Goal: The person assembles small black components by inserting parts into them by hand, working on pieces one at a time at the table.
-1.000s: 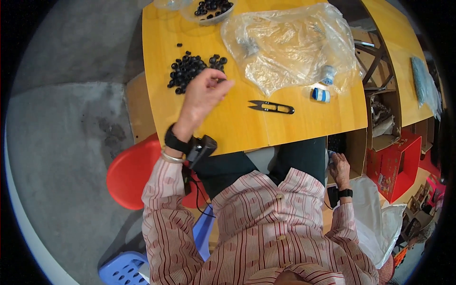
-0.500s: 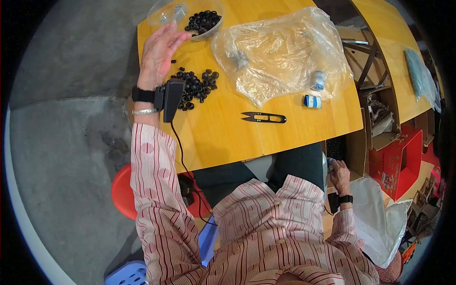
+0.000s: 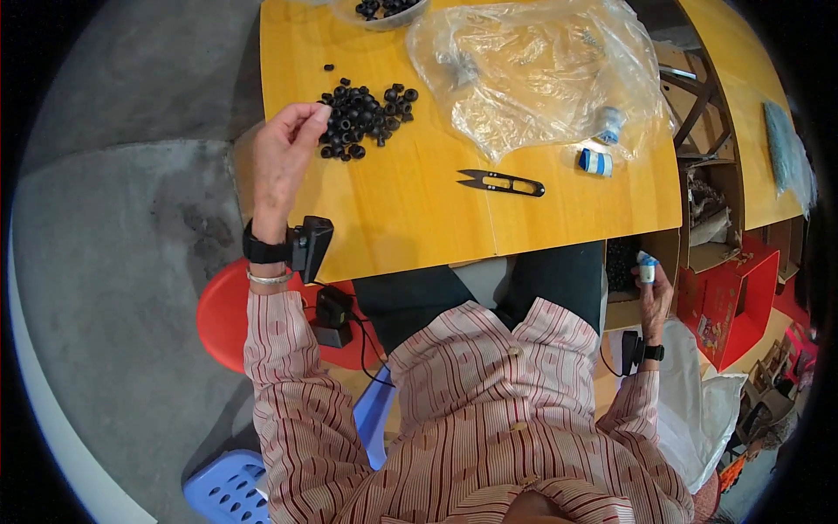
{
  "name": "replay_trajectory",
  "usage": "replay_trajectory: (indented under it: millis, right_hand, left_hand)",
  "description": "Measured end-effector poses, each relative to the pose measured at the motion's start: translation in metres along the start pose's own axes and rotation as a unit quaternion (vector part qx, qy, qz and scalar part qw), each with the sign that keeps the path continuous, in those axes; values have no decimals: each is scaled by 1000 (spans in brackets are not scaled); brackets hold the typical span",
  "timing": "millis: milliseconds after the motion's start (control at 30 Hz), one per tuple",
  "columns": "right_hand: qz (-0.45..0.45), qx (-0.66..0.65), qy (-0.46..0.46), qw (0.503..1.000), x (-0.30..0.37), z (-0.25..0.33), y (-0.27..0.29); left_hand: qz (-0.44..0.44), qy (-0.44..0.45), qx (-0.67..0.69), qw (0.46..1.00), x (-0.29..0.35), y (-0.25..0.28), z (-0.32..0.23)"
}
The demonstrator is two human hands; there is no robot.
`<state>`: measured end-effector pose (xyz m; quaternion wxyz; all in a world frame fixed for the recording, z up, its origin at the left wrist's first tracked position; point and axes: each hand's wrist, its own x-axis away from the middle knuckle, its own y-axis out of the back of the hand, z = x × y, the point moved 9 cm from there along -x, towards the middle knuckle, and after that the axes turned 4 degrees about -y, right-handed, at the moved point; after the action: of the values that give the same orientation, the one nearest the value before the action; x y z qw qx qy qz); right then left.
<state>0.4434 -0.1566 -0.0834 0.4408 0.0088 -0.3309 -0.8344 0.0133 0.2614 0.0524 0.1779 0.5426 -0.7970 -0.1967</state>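
Observation:
My left hand (image 3: 284,148) hovers at the left edge of the yellow table (image 3: 410,210), its fingertips pinched together right beside a pile of small black rubber rings (image 3: 362,118). Whether a ring is between the fingers is too small to tell. Down at the right, below the table edge, my right hand (image 3: 653,293) holds a small white spool with a blue top (image 3: 645,267). Black devices are strapped to both wrists.
A bowl of more black rings (image 3: 384,10) stands at the table's far edge. A crumpled clear plastic bag (image 3: 532,70), black thread snips (image 3: 502,182) and a blue-and-white spool (image 3: 595,162) lie on the table. Cardboard boxes (image 3: 698,218) stand on the right, a red stool (image 3: 229,314) on the left.
My left hand went out to the bowl at the far edge, then drew back to the left side of the ring pile. My right hand now holds up a small spool.

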Motion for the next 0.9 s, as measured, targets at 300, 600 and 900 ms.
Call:
replay_trajectory:
  millis: [300, 600, 900]
  right_hand:
    - [-56, -100, 41, 993, 2, 51, 10]
    - [-60, 34, 123, 990, 3, 113, -13]
    - [-59, 116, 226, 965, 6, 154, -20]
  left_hand:
    - [20, -134, -217, 967, 25, -46, -20]
    - [1, -206, -289, 935, 31, -65, -32]
    - [-4, -196, -302, 933, 23, -80, -35]
